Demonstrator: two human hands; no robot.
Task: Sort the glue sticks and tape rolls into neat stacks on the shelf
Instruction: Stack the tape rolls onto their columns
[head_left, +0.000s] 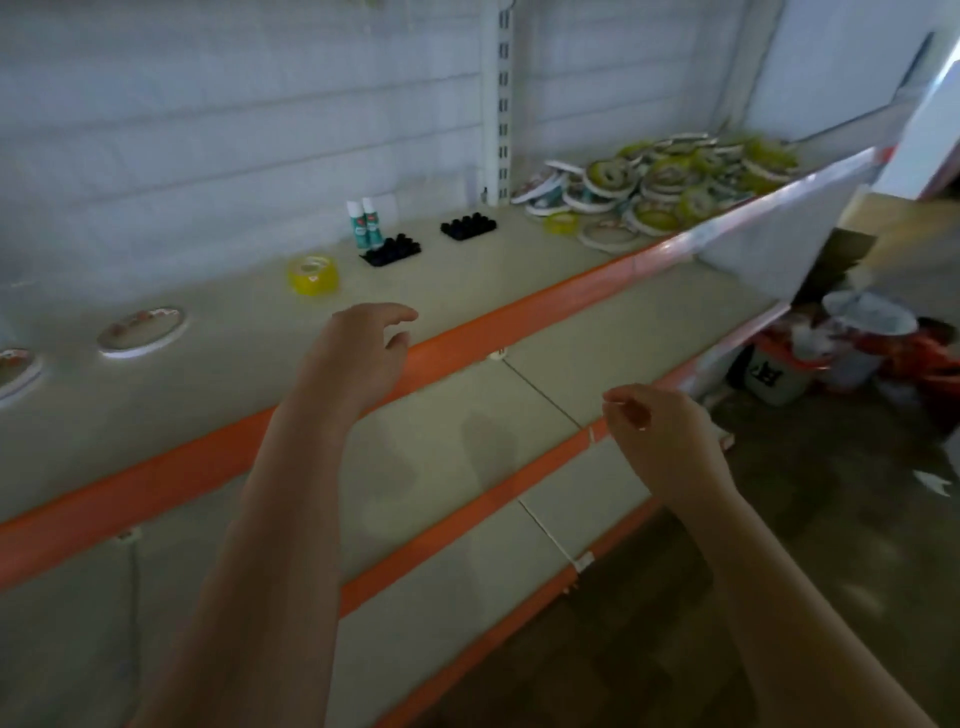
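On the top shelf (467, 291), right of the slotted post (503, 104): a loose heap of tape rolls (670, 182), blurred, labels unreadable, count impossible to tell. Left of the post, near the back wall: two glue sticks (364, 222) upright and touching, print too small to read. Just in front of them, two black trays (390, 250) of small dark knobs, contents unclear. Further left of the post, a yellow roll (314, 274) lying flat and alone. Further left again, a flat white roll (142, 330) with a smeared red mark, and one more roll (15, 370) cut off by the frame edge.

Left hand (363, 358) over the shelf's orange lip, fingers spread and loosely bent, holding nothing. Right hand (660, 431) lower, over the second shelf's edge, well apart from the rolls, thumb and forefinger tips drawn close together; whether anything is pinched between them, cannot tell.

Far right of the post, beyond the shelf end: buckets (779, 374) and red clutter on the floor, dim and hard to make out.
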